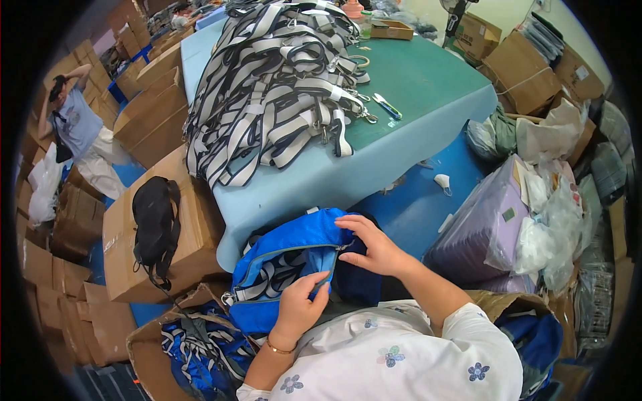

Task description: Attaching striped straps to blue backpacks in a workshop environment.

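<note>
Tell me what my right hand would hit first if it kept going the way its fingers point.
The right hand points left across the blue bag; it would likely meet the bag's fabric first.

A bright blue fabric bag (289,257) lies open on its side, its zipped mouth gaping between the fingers of both hands. A folded grey-and-white striped strap (271,275) shows inside the opening, just left of the left fingertips. The bag's upper flap bunches directly under the right fingers, while a darker navy section, possibly a second panel, sits just below them, partly hidden.
</note>
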Motion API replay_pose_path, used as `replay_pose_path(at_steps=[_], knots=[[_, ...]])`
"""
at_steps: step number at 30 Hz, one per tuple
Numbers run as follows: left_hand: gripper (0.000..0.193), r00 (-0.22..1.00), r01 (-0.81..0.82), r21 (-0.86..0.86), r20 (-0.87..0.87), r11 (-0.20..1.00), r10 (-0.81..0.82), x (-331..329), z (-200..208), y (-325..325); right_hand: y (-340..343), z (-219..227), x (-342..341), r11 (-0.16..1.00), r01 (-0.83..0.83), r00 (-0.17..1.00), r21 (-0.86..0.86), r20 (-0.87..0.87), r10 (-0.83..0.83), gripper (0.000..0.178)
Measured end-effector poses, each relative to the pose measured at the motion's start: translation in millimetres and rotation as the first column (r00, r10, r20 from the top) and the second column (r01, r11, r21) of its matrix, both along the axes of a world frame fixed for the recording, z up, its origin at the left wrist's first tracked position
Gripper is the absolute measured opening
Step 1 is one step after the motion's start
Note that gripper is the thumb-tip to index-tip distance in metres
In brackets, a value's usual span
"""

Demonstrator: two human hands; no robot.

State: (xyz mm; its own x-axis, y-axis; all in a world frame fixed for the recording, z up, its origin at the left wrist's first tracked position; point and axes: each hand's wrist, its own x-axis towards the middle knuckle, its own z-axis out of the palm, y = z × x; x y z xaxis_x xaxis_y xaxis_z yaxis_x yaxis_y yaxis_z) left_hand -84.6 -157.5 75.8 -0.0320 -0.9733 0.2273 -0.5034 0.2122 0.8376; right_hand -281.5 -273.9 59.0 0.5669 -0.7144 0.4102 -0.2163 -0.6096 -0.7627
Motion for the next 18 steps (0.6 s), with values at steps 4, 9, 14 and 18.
replay_pose_path(at_steps=[4, 9, 14, 18], knots=[[0.017, 0.982, 0.052, 0.205, -0.189, 0.977, -0.012, 10.8, 5.5, 5.6, -5.4, -7.4, -3.5, 0.985, -0.119, 0.978, -0.125, -0.185, 0.095, 0.037], [0.041, 0.912, -0.120, -0.250, 0.353, 0.961, 0.206, 8.1, 21.9, 7.7, 7.6, 8.6, 1.6, 0.913, -0.062, 0.944, -0.404, -0.321, -0.078, 0.027], [0.047, 0.836, 0.022, -0.257, 0.535, 0.966, 0.123, -26.9, 26.7, -2.9, 23.0, 22.2, 5.3, 0.869, 0.029, 0.977, -0.495, -0.170, -0.130, 0.021], [0.034, 0.999, -0.020, 0.001, 0.037, 1.000, 0.020, -13.8, 13.7, -15.3, 16.3, 29.5, -2.5, 0.954, 0.102, 0.989, -0.283, -0.072, -0.127, 0.016]])
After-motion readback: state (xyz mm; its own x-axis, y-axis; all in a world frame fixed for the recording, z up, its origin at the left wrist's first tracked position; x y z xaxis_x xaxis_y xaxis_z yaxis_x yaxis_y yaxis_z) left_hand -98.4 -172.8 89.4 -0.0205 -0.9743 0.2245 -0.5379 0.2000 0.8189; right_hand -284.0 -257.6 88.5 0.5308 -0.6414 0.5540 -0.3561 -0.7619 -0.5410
